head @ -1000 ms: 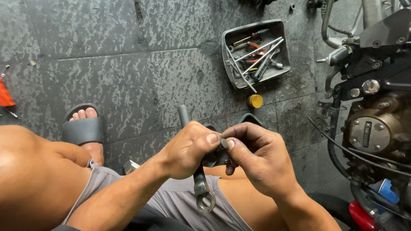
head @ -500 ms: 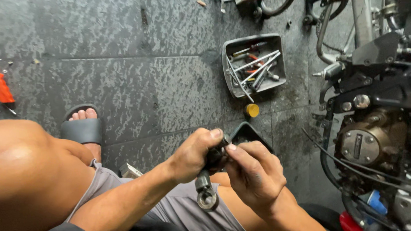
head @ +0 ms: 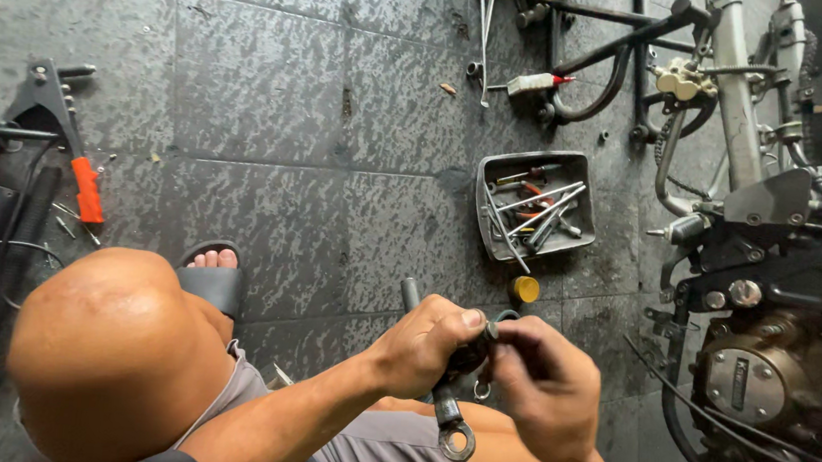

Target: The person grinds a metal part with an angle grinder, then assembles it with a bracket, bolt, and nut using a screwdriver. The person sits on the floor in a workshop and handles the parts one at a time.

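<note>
Both hands sit lower in the head view than half a second ago, and more floor shows above the tool tray now, so the view has tipped up; the grip looks unchanged. Left hand (head: 425, 348) is closed in a fist around a dark metal lever (head: 437, 394), thumb on top, the grey handle end sticking out above the knuckles. Lever's ring end (head: 457, 442) hangs below the fist, over the grey shorts (head: 379, 454). Right hand (head: 549, 387) is curled, fingertips pinched on a small dark part right where the two hands meet; what the part is, cannot tell. A small ring dangles just under that spot. Hands are touching, held above the lap.

Grey tool tray (head: 490, 168) lies on the tiled floor (head: 272, 107) beyond the hands, full of wrenches and screwdrivers. Yellow cap (head: 525, 289) lies just below the tray, near the hands. Motorcycle engine (head: 769, 371) stands at right. Bare knee (head: 113, 353) fills lower left, sandalled foot (head: 214, 277) beside it. Riveter with orange grip (head: 69, 133) lies far left, well apart.
</note>
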`<state>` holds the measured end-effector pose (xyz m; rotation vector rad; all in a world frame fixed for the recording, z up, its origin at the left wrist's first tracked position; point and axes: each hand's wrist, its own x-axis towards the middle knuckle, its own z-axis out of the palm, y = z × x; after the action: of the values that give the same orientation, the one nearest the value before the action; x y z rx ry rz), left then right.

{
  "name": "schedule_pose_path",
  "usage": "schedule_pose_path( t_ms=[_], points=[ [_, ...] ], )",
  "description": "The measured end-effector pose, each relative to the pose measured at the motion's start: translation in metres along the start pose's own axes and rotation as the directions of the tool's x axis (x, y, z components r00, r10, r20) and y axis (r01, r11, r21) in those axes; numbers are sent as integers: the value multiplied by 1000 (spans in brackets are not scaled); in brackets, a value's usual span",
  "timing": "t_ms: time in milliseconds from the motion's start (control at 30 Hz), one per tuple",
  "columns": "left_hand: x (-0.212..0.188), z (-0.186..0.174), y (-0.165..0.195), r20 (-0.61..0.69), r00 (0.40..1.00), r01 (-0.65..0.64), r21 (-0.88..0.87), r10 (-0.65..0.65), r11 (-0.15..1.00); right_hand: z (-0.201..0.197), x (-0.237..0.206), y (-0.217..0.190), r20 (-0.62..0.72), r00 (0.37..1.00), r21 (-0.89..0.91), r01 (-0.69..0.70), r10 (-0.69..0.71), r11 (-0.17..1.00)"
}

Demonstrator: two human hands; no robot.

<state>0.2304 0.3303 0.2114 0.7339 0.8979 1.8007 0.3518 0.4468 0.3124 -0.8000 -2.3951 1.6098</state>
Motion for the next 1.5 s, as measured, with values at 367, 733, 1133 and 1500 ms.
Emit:
schedule_pose_path(
  t_ms=[367, 733, 1133, 1500],
  points=[
    [7, -6, 7, -78, 997, 34, 121, -25, 992, -28, 23, 23, 243, 961, 663, -266, 136, 699],
    [7, -5, 19, -63, 996, 72, 248, -58, 966, -31, 31, 28, 385, 916, 742, -377, 107, 555],
    [6, -6, 38, 33, 992, 93, 482, -124, 871, -44, 26, -1, 311, 945, -92, 137, -102, 986],
    [-2, -3, 37, 275, 956, 17, 297, -103, 955, -37, 10, -16, 456, 783, -403, 606, -423, 686]
  ],
)
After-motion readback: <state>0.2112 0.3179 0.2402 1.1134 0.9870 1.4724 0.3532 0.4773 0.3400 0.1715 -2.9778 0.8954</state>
